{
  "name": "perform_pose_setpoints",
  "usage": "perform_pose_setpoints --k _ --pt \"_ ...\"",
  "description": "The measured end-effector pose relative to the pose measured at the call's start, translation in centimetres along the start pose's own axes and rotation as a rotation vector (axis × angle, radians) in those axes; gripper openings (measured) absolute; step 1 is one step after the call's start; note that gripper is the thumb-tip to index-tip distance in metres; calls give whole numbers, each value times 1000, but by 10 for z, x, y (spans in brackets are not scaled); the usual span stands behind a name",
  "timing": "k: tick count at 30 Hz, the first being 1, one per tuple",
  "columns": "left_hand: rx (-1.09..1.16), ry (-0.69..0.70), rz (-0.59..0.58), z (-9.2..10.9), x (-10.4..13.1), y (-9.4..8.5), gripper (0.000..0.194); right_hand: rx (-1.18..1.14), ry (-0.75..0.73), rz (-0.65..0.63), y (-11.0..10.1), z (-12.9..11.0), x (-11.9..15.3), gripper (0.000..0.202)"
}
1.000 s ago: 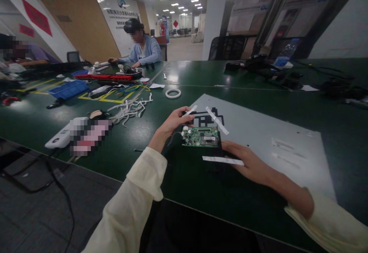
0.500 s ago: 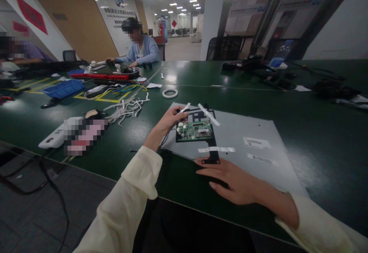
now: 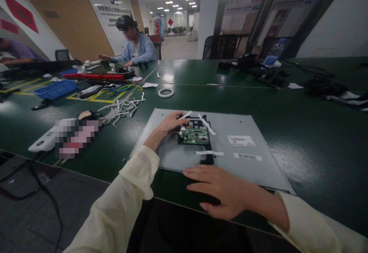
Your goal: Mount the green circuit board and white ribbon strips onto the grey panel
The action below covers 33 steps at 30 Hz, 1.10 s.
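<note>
A flat grey panel [image 3: 238, 168] lies on the green table, with two printed labels on its right part. On it sits a black bracket [image 3: 211, 157] carrying a green circuit board [image 3: 194, 135], with several white tape strips [image 3: 206, 124] across the bracket. My left hand [image 3: 169, 125] is at the bracket's upper left corner, fingers closed round something I cannot make out, beside a tape strip. My right hand [image 3: 220, 189] is spread, palm down, at the panel's front edge below the bracket, with nothing held.
A white tape roll [image 3: 166, 92] stands behind the panel. To the left are tangled white strips [image 3: 123, 111], a blue tray [image 3: 56, 89], a white device [image 3: 51, 136] and cables. A person [image 3: 136, 46] sits across the table. Black gear and a bottle [image 3: 274, 51] are at the back right.
The panel has turned and shifted left under the bracket, so more of it shows left of the board. My right hand has moved slightly left and toward me.
</note>
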<state>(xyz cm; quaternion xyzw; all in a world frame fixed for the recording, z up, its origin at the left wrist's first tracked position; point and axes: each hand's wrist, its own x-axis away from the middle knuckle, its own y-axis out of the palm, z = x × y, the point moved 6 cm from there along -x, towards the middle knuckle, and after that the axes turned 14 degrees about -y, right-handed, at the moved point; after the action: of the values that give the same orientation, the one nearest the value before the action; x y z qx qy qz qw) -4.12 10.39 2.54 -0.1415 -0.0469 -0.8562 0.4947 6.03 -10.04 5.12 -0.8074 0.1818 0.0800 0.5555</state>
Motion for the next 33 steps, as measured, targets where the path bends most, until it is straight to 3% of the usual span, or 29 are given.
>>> perform_pose_setpoints --k 5,11,15,24,33 --pt "-170 72 13 3 -9 3 30 -6 6 1 -1 1 0 42" --pt "-575 296 225 13 -15 4 29 -11 21 5 0 2 1 41" --pt "-738 357 257 16 -15 9 30 -20 16 37 0 1 2 39" --pt "-731 328 286 13 -18 6 26 -41 34 43 0 3 1 38" --pt "-454 270 96 4 -21 4 24 -58 35 44 -1 3 1 37"
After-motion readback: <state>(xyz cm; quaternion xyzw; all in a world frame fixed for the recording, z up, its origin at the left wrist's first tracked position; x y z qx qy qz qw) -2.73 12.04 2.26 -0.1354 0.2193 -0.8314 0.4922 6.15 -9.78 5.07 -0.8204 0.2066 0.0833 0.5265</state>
